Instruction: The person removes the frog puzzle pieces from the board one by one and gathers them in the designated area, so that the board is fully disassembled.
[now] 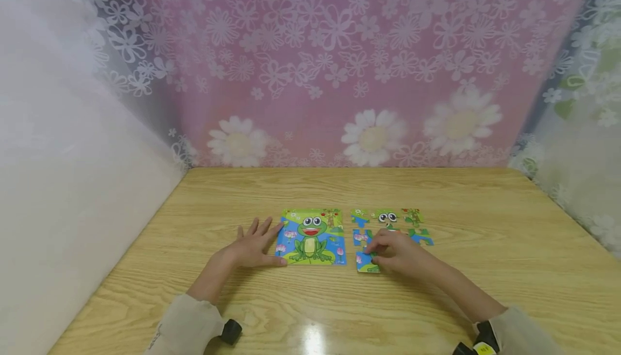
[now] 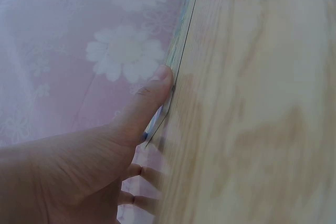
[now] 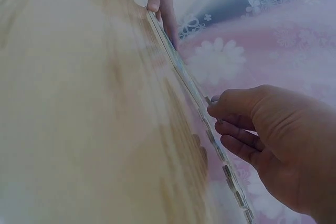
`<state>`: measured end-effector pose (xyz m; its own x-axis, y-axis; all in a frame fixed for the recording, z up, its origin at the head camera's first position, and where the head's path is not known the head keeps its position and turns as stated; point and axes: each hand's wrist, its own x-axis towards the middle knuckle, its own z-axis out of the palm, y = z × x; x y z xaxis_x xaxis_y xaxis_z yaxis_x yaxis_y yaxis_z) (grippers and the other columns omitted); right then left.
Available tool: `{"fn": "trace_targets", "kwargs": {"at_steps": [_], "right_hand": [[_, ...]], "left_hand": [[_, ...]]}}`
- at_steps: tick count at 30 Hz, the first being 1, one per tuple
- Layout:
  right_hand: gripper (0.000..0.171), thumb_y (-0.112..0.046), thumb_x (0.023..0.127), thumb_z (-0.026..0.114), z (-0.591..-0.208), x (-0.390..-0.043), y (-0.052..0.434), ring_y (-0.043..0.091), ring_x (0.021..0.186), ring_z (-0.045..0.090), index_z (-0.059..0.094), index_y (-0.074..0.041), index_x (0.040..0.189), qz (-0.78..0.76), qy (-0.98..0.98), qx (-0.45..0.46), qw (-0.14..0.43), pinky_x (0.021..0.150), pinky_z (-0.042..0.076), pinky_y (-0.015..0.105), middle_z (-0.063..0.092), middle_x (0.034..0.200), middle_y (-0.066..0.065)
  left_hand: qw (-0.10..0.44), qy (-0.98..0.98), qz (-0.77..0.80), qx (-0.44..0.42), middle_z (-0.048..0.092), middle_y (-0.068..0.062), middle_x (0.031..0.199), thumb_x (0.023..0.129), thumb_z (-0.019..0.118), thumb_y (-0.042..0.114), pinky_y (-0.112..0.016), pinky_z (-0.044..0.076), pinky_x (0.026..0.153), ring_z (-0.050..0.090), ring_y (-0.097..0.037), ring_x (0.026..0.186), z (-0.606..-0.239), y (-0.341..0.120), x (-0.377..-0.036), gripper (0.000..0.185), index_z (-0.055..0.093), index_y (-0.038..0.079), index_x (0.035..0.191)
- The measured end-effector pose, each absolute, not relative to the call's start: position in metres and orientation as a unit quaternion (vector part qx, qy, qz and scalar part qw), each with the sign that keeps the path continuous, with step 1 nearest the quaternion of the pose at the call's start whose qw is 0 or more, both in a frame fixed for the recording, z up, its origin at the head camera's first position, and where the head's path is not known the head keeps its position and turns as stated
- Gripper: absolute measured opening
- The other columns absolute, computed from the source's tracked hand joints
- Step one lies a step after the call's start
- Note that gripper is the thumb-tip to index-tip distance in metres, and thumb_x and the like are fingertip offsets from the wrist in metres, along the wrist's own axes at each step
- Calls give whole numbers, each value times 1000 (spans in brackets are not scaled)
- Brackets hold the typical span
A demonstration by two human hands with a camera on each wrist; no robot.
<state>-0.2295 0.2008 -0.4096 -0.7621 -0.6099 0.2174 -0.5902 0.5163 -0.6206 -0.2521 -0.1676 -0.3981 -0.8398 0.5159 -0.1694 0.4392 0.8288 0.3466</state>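
A square frog picture board (image 1: 311,237) lies flat on the table. My left hand (image 1: 253,246) rests at its left side, fingers spread, with thumb and index finger against its edge. In the left wrist view the thumb (image 2: 153,90) lies along the board's edge. To the right, several jigsaw pieces lie in spaced rows, among them one with frog eyes (image 1: 387,217). My right hand (image 1: 400,252) is over the lower pieces and pinches the bottom-left jigsaw piece (image 1: 365,262) between thumb and index finger. It hides part of the middle and lower rows.
The wood-grain table (image 1: 291,301) reflects a bright light spot near its front. A pink flowered curtain (image 1: 310,75) hangs along the back edge. Pale sheets (image 1: 73,129) stand at the left and right sides. Dark straps (image 1: 232,331) are at both wrists.
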Motion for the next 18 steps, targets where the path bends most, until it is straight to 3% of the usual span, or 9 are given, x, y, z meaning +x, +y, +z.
{"fn": "trace_targets", "kwargs": {"at_steps": [18], "right_hand": [[17,-1,82,68,-414,-230,204,15,88,55,67,-14,92,-326,859,-394,-6,72,50,26,57,95,-6]], "left_hand": [[126,946,161,253,2,-18,151,80,57,62,-67,-7,95,-7,-43,133,-398,-168,-251,94,13,16,149]]}}
